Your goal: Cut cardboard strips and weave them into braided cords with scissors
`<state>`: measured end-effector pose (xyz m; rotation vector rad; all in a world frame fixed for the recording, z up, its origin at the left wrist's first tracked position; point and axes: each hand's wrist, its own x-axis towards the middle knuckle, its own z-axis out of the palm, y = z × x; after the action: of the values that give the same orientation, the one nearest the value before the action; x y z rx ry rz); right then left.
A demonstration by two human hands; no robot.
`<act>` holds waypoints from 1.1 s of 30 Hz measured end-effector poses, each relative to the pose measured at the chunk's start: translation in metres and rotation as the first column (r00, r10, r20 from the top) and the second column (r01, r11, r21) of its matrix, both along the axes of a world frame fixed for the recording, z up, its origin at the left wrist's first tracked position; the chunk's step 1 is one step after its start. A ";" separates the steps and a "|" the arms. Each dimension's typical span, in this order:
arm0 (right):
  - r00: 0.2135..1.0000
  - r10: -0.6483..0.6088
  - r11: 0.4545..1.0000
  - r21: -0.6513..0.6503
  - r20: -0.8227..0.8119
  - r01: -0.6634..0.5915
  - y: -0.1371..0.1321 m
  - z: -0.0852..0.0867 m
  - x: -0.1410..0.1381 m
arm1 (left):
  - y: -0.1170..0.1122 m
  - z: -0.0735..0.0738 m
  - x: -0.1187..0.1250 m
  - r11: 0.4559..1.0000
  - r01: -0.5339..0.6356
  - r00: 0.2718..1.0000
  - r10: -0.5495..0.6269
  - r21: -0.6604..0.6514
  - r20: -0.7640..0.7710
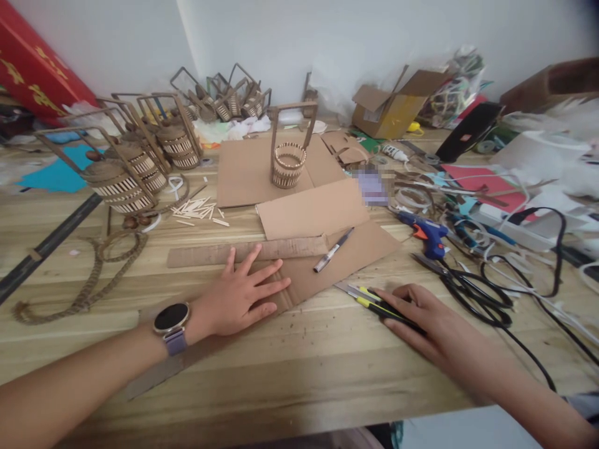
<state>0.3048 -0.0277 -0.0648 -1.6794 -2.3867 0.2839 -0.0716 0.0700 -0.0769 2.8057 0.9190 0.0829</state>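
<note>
Right hand [433, 324] clasps slim plastic cutter [372, 304]; left hand [238, 294] splays on flat cardboard [362, 249].

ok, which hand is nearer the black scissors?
Right. The right hand holds the cutter just left of the scissors; the left hand is much farther left, spread flat over the cardboard.
</note>
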 end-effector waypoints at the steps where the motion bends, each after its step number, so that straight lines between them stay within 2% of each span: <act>1: 1.000 0.007 1.000 -0.015 -0.001 -0.007 0.000 0.001 -0.001 | 0.000 0.001 0.000 1.000 -0.002 1.000 0.002 -0.003 -0.004; 9: 1.000 0.027 0.999 0.019 -0.015 -0.027 -0.003 -0.005 -0.017 | -0.001 0.007 0.003 0.999 -0.004 0.999 0.003 -0.036 -0.037; 18: 1.000 0.024 0.999 0.046 -0.009 -0.024 -0.006 -0.008 -0.036 | -0.001 0.004 0.003 1.000 -0.010 1.000 0.010 -0.017 0.005; 23: 0.998 0.064 0.994 0.089 -0.004 -0.064 -0.012 -0.010 -0.040 | -0.001 0.007 0.004 0.999 -0.016 0.999 0.015 -0.045 -0.031; 29: 0.999 0.053 0.991 0.120 0.013 -0.054 0.000 -0.012 -0.050 | -0.003 0.008 0.008 0.998 -0.046 0.999 0.045 -0.039 -0.025; 33: 0.998 0.053 0.991 0.120 0.016 -0.054 0.004 -0.013 -0.047 | -0.005 0.007 0.013 0.996 -0.079 0.997 0.079 -0.037 -0.016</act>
<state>0.2580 -0.0234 -0.0783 -1.5709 -2.4086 0.1344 -0.0590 0.0648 -0.0695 2.7392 1.0241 0.0559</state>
